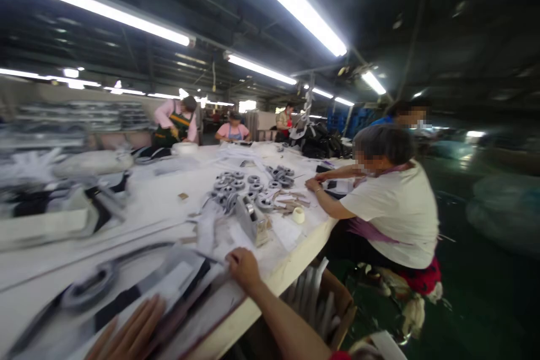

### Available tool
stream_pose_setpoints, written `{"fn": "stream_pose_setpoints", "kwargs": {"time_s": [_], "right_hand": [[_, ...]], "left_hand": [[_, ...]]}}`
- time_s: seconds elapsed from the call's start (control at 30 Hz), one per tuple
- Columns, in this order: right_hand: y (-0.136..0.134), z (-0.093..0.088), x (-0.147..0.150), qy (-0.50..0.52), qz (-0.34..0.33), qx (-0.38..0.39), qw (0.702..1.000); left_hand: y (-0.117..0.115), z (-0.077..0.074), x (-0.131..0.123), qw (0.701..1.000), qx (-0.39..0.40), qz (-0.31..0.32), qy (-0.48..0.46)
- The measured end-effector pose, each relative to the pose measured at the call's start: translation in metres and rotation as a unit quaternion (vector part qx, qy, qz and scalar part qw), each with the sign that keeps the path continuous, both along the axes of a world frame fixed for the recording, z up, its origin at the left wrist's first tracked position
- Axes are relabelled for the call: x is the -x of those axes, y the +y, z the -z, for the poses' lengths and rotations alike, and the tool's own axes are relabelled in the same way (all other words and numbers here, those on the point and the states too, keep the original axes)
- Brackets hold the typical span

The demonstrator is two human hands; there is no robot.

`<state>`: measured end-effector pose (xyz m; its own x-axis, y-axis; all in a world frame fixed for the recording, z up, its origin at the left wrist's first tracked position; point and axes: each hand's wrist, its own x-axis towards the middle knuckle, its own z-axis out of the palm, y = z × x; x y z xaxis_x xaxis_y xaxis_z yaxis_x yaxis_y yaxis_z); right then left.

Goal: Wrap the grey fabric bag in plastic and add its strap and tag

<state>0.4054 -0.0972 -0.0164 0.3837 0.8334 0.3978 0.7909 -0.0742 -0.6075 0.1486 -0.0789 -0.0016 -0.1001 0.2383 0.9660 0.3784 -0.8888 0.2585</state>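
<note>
My left hand (130, 329) lies flat with its fingers stretched over white and dark material (169, 287) at the bottom left. Near the table's front edge, the fingers of my right hand (243, 270) are pinched together at the end of a dark strip; what they hold is too blurred to make out. A grey roll (90, 287) lies on the table left of the material. Beyond my right hand stands a grey metal box-like dispenser (251, 219), beside many grey rolls (230, 185).
A person in a white shirt (392, 208) sits at the table's right side. A cream tape roll (298, 215) lies near the edge. Below, a cardboard box (337, 304) holds pale strips. Stacked material (46, 214) lies at the left. Other people work at the far end.
</note>
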Motion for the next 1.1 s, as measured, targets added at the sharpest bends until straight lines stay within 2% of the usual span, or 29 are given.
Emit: {"fn": "stream_pose_setpoints", "kwargs": {"time_s": [0.03, 0.07, 0.1, 0.13, 0.17, 0.2, 0.3, 0.43, 0.53, 0.63, 0.73, 0.83, 0.93, 1.03, 1.1], "right_hand": [[-0.003, 0.0, -0.001, 0.009, -0.014, 0.002, 1.0], [-0.006, 0.0, -0.002, 0.019, -0.028, 0.004, 0.999], [-0.006, 0.002, -0.004, 0.03, -0.042, 0.005, 0.999], [-0.006, 0.005, -0.006, 0.04, -0.055, 0.005, 0.998], [-0.004, 0.008, -0.008, 0.05, -0.068, 0.004, 0.996], [-0.003, 0.01, -0.01, 0.059, -0.08, 0.002, 0.995], [-0.003, 0.013, -0.014, 0.075, -0.093, -0.006, 0.993], [-0.01, 0.008, -0.014, 0.086, -0.084, -0.014, 0.993], [-0.012, 0.003, -0.012, 0.102, -0.077, -0.009, 0.992], [-0.012, 0.0, -0.013, 0.13, -0.063, -0.002, 0.989], [-0.015, -0.002, -0.016, 0.157, -0.043, 0.006, 0.987], [-0.019, -0.003, -0.022, 0.212, -0.021, 0.017, 0.977], [-0.019, -0.007, -0.028, 0.259, 0.003, 0.051, 0.964], [-0.009, -0.015, -0.034, 0.282, -0.008, 0.112, 0.953], [0.002, -0.02, -0.037, 0.325, -0.038, 0.138, 0.935]], "left_hand": [[-0.006, -0.001, 0.014, 0.994, 0.025, -0.014, 0.104], [-0.012, -0.005, 0.028, 0.932, 0.048, -0.017, 0.359], [-0.017, -0.011, 0.039, 0.862, 0.085, -0.031, 0.499], [-0.022, -0.018, 0.048, 0.806, 0.14, -0.045, 0.573], [-0.025, -0.024, 0.053, 0.766, 0.18, -0.051, 0.615], [-0.027, -0.03, 0.054, 0.745, 0.208, -0.05, 0.632], [-0.031, -0.04, 0.049, 0.721, 0.255, -0.046, 0.643], [-0.034, -0.041, 0.042, 0.722, 0.277, -0.032, 0.633], [-0.036, -0.044, 0.046, 0.756, 0.262, -0.007, 0.6], [-0.04, -0.051, 0.064, 0.818, 0.235, -0.015, 0.525], [-0.047, -0.052, 0.098, 0.88, 0.255, -0.099, 0.388], [-0.058, -0.042, 0.144, 0.899, 0.327, -0.183, 0.226], [-0.072, -0.03, 0.183, 0.869, 0.453, -0.188, 0.067], [-0.086, -0.027, 0.199, 0.793, 0.593, -0.098, -0.101], [-0.092, -0.032, 0.198, 0.739, 0.641, -0.014, -0.206]]}}
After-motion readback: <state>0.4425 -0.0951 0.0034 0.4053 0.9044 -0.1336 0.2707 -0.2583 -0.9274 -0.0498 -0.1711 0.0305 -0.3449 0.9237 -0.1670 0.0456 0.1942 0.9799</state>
